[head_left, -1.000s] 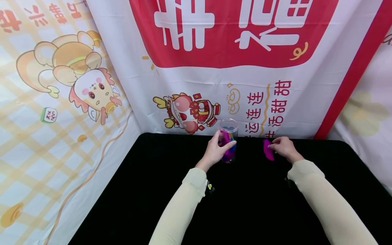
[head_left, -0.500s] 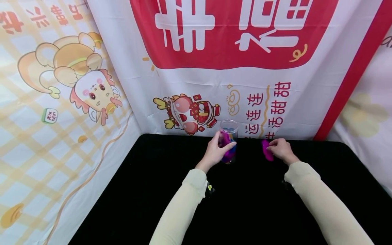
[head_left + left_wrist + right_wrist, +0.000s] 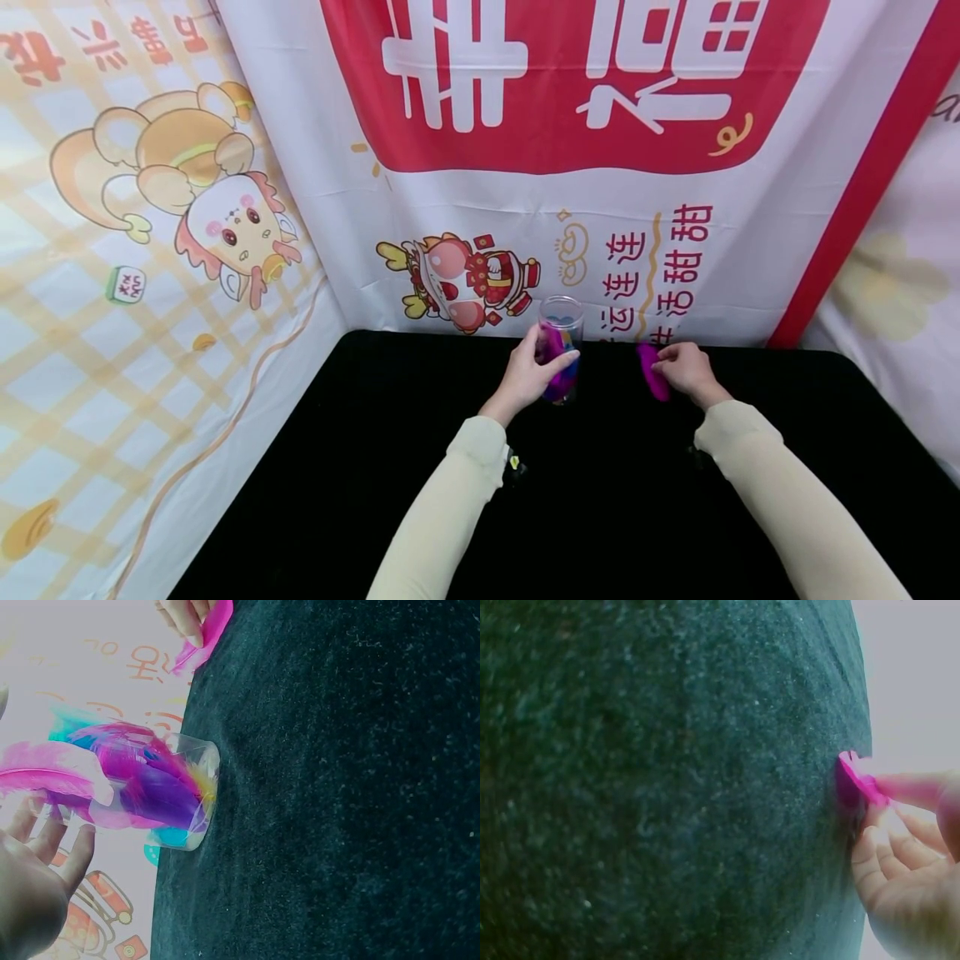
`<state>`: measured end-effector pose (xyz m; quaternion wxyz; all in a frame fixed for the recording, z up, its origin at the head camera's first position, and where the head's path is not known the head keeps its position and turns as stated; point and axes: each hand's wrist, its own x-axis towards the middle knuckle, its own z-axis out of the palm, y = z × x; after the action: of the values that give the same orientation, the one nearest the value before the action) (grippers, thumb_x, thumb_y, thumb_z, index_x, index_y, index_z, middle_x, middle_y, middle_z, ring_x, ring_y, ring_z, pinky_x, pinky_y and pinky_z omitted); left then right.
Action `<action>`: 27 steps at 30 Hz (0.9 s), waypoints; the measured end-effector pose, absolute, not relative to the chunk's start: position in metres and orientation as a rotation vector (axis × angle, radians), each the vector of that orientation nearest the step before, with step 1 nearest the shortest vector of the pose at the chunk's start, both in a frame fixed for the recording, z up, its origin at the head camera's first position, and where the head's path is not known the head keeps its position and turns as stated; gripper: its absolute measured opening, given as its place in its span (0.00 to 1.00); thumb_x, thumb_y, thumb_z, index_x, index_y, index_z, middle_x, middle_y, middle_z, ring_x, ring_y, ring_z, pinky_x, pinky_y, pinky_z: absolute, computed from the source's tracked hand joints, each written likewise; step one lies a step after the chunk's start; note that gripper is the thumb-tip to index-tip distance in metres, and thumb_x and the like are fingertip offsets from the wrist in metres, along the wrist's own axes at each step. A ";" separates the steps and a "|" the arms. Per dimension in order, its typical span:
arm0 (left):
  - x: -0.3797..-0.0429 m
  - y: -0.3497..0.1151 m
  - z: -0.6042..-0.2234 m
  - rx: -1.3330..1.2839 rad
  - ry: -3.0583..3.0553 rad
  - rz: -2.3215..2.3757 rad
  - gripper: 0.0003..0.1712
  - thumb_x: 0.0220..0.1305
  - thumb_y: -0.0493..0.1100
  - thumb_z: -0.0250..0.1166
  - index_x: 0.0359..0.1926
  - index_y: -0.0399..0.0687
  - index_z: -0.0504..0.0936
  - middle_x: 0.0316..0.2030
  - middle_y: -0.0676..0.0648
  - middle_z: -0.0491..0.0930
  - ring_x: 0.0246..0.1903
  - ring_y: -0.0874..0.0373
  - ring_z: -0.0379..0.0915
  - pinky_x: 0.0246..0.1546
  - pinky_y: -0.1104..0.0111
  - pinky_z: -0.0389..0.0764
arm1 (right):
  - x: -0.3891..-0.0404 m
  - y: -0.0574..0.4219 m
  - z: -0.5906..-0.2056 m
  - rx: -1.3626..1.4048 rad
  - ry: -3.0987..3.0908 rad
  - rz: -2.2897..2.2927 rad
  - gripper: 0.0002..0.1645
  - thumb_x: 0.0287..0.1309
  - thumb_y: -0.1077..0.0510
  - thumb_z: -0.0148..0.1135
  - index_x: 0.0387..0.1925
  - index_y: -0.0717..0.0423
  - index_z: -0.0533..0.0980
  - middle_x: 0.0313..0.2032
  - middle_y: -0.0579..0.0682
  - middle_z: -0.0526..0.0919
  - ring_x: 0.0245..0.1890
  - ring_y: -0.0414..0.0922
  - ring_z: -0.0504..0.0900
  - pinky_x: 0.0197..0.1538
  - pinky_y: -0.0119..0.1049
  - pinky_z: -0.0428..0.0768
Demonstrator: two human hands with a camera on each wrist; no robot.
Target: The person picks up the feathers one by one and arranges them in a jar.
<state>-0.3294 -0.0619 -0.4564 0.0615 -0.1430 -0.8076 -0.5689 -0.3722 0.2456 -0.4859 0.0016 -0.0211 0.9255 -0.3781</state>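
A tall clear cup (image 3: 562, 310) stands upright near the table's far edge. Colourful feathers (image 3: 154, 776), magenta, purple, blue and yellow, fill much of it. My left hand (image 3: 522, 372) grips the cup from its left side, thumb across the front. In the left wrist view, a pale-pink-edged magenta feather (image 3: 52, 774) overlaps the cup's upper part near my fingers. To the right of the cup, my right hand (image 3: 688, 370) pinches another magenta feather (image 3: 651, 373) between thumb and fingers, close over the table. The right wrist view shows this feather (image 3: 861, 780) at the fingertips.
A black cloth covers the table (image 3: 570, 517). Right behind its far edge hangs a white and red printed sheet (image 3: 450, 192). A second printed sheet (image 3: 150, 333) hangs along the left side.
My right hand has shifted slightly to the left with the magenta feather, which has turned a little in the fingers. The left hand keeps its grip on the cup.
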 end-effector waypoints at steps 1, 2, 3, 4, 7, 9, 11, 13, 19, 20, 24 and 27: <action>-0.329 -0.062 -0.457 -0.432 -2.443 -1.719 0.30 0.65 0.59 0.72 0.62 0.58 0.71 0.53 0.52 0.81 0.54 0.58 0.79 0.59 0.58 0.79 | -0.372 0.246 -0.486 -0.063 2.905 -1.195 0.21 0.63 0.60 0.64 0.52 0.72 0.80 0.55 0.71 0.80 0.57 0.65 0.76 0.59 0.58 0.75; -0.329 -0.062 -0.457 -0.431 -2.443 -1.717 0.30 0.65 0.59 0.72 0.62 0.58 0.71 0.53 0.53 0.81 0.54 0.58 0.79 0.59 0.59 0.79 | -0.371 0.245 -0.486 -0.054 2.900 -1.209 0.21 0.63 0.60 0.64 0.52 0.72 0.80 0.54 0.71 0.81 0.55 0.64 0.77 0.57 0.57 0.77; -0.329 -0.062 -0.457 -0.431 -2.443 -1.715 0.30 0.65 0.59 0.72 0.62 0.58 0.71 0.53 0.53 0.81 0.54 0.59 0.79 0.59 0.59 0.79 | -0.371 0.245 -0.486 -0.043 2.892 -1.228 0.21 0.64 0.60 0.64 0.52 0.72 0.80 0.53 0.70 0.81 0.53 0.63 0.79 0.54 0.55 0.78; -0.329 -0.061 -0.456 -0.431 -2.444 -1.713 0.30 0.65 0.59 0.72 0.62 0.58 0.71 0.52 0.53 0.81 0.54 0.59 0.79 0.59 0.59 0.79 | -0.371 0.246 -0.486 -0.031 2.877 -1.251 0.21 0.64 0.60 0.64 0.53 0.73 0.80 0.52 0.69 0.82 0.49 0.60 0.81 0.51 0.52 0.80; -0.329 -0.061 -0.456 -0.434 -2.442 -1.713 0.30 0.64 0.59 0.72 0.61 0.58 0.71 0.52 0.52 0.81 0.54 0.58 0.79 0.59 0.58 0.79 | -0.371 0.247 -0.487 0.003 2.811 -1.349 0.20 0.66 0.62 0.63 0.53 0.74 0.79 0.45 0.65 0.86 0.37 0.49 0.85 0.40 0.42 0.84; -0.329 -0.062 -0.456 -0.435 -2.441 -1.719 0.30 0.64 0.60 0.72 0.61 0.58 0.71 0.53 0.52 0.81 0.54 0.57 0.79 0.59 0.57 0.79 | -0.372 0.248 -0.488 0.019 2.770 -1.413 0.19 0.66 0.63 0.62 0.53 0.74 0.78 0.40 0.61 0.88 0.30 0.43 0.85 0.35 0.37 0.84; -0.329 -0.062 -0.456 -0.435 -2.438 -1.728 0.30 0.64 0.60 0.72 0.61 0.58 0.72 0.53 0.52 0.81 0.55 0.57 0.79 0.59 0.57 0.79 | -0.373 0.248 -0.488 0.015 2.746 -1.470 0.19 0.67 0.64 0.62 0.53 0.76 0.78 0.35 0.58 0.89 0.27 0.40 0.84 0.33 0.35 0.84; -0.329 -0.062 -0.456 -0.435 -2.439 -1.730 0.30 0.64 0.60 0.72 0.61 0.58 0.71 0.53 0.52 0.81 0.55 0.57 0.79 0.59 0.57 0.79 | -0.372 0.248 -0.487 0.017 2.737 -1.505 0.18 0.67 0.64 0.62 0.51 0.75 0.78 0.33 0.56 0.89 0.26 0.39 0.84 0.33 0.34 0.84; -0.328 -0.062 -0.456 -0.438 -2.442 -1.741 0.30 0.65 0.59 0.71 0.61 0.58 0.71 0.53 0.53 0.81 0.55 0.58 0.79 0.59 0.57 0.78 | -0.365 0.246 -0.480 -0.011 2.682 -1.596 0.17 0.67 0.65 0.62 0.51 0.76 0.76 0.35 0.58 0.88 0.29 0.41 0.85 0.35 0.38 0.86; -0.328 -0.062 -0.456 -0.437 -2.442 -1.745 0.30 0.65 0.59 0.71 0.61 0.58 0.71 0.53 0.53 0.81 0.55 0.58 0.79 0.59 0.57 0.78 | -0.365 0.246 -0.480 -0.016 2.669 -1.615 0.17 0.68 0.66 0.62 0.51 0.77 0.76 0.35 0.59 0.88 0.29 0.41 0.85 0.36 0.38 0.86; -0.328 -0.062 -0.456 -0.440 -2.432 -1.751 0.29 0.65 0.60 0.71 0.60 0.58 0.71 0.52 0.53 0.81 0.54 0.57 0.79 0.59 0.56 0.79 | -0.362 0.248 -0.476 -0.047 2.642 -1.664 0.18 0.68 0.66 0.62 0.52 0.78 0.74 0.35 0.58 0.88 0.31 0.41 0.86 0.38 0.41 0.87; -0.329 -0.062 -0.457 -0.446 -2.434 -1.742 0.29 0.65 0.60 0.71 0.60 0.58 0.71 0.52 0.53 0.81 0.53 0.57 0.79 0.59 0.55 0.79 | -0.361 0.250 -0.475 -0.048 2.643 -1.677 0.18 0.68 0.66 0.62 0.52 0.78 0.74 0.35 0.57 0.88 0.31 0.41 0.86 0.40 0.43 0.87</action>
<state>-0.3294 -0.0622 -0.4570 0.0577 -0.1471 -0.8030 -0.5747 -0.3609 0.2499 -0.4746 0.0055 -0.0152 0.8444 -0.5355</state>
